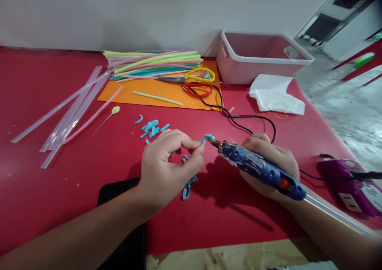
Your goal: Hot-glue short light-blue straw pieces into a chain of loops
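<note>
Between the thumb and forefinger of my left hand (170, 166) is a short, bent piece of blue pipe cleaner (208, 137). My right hand (271, 162) grips a blue hot glue gun (253, 160), smeared with dried glue, its nozzle touching or very near that piece. A clear glue stick (334, 212) sticks out of the gun's back end. Several cut blue pipe cleaner bits (152, 128) lie just beyond my left hand. Below its fingertips, more curled blue pieces (187, 188) rest on the red table (74, 210).
Pipe cleaners (155, 63) and scissors (185, 80) lie on orange paper (119, 92). Clear glue sticks (71, 114) are at left, a pale bin (256, 69) and white cloth-like sheet (277, 94) at back right. A black cord (238, 116) crosses toward my right hand. A purple power strip (346, 186) sits at right.
</note>
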{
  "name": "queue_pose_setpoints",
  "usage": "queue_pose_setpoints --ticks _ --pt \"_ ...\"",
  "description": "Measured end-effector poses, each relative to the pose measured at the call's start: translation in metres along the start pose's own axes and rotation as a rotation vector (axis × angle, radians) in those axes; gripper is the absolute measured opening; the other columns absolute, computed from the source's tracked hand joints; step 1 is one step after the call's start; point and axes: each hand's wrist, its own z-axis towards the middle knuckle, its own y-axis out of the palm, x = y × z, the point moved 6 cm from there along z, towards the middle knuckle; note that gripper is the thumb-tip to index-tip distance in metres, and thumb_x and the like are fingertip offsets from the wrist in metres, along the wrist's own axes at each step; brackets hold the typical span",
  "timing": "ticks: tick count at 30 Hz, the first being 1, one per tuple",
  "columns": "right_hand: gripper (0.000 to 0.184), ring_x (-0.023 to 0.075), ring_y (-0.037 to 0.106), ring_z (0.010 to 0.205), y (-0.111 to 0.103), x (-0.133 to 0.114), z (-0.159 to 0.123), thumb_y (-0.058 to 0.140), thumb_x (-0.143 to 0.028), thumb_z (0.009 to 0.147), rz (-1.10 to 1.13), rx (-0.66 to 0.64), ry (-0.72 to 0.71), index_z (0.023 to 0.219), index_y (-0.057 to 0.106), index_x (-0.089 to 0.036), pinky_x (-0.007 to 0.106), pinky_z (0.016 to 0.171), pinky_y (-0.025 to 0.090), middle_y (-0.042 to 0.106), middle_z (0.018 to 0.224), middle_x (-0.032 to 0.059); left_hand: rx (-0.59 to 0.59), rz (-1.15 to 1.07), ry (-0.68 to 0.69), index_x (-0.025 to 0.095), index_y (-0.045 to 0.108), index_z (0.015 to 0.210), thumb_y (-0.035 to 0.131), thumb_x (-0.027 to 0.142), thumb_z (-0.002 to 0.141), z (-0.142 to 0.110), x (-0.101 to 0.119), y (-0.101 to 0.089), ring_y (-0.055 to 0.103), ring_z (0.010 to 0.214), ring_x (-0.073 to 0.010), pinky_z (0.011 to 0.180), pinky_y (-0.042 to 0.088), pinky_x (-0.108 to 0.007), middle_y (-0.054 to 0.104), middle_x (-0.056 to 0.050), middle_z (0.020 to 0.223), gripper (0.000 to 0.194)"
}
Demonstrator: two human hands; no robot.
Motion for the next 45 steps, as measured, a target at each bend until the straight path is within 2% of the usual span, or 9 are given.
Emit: queue_pose_setpoints --ticks 17,35,45 --pt "0.012 0.0141 0.057 0.061 -0.0017 -0.0018 0.0012 0.062 -0.02 0.083 -0.049 0.014 0.038 0.091 0.054 -0.025 0.033 0.069 0.049 0.064 0.074 -0.0016 -0.002 0.015 -0.057 0.019 0.063 0.066 0.068 0.013 0.082 -0.0007 -0.0021 -0.0001 0.051 0.056 -0.0096 0.062 0.046 -0.027 0.062 0.004 0.062 0.018" --pt "0.015 0.015 0.057 0.06 -0.0016 -0.0029 0.0017 0.063 -0.018 0.083 0.01 0.012 0.016 0.093 0.054 -0.025 0.035 0.069 0.05 0.062 0.072 -0.0016 -0.009 0.041 0.027 0.019 0.059 0.069 0.066 0.01 0.083 -0.0002 0.002 0.0003 0.051 0.058 -0.009 0.059 0.043 -0.024 0.059 0.004 0.064 0.019" --pt "0.013 0.0125 0.057 0.063 -0.0015 -0.0012 0.0015 0.064 -0.019 0.082 -0.011 0.012 0.04 0.091 0.055 -0.024 0.031 0.063 0.047 0.063 0.075 -0.0016 0.002 0.077 0.083 0.019 0.059 0.069 0.066 0.009 0.085 -0.0002 0.005 0.0005 0.053 0.064 -0.0111 0.065 0.045 -0.027 0.057 0.003 0.065 0.02"
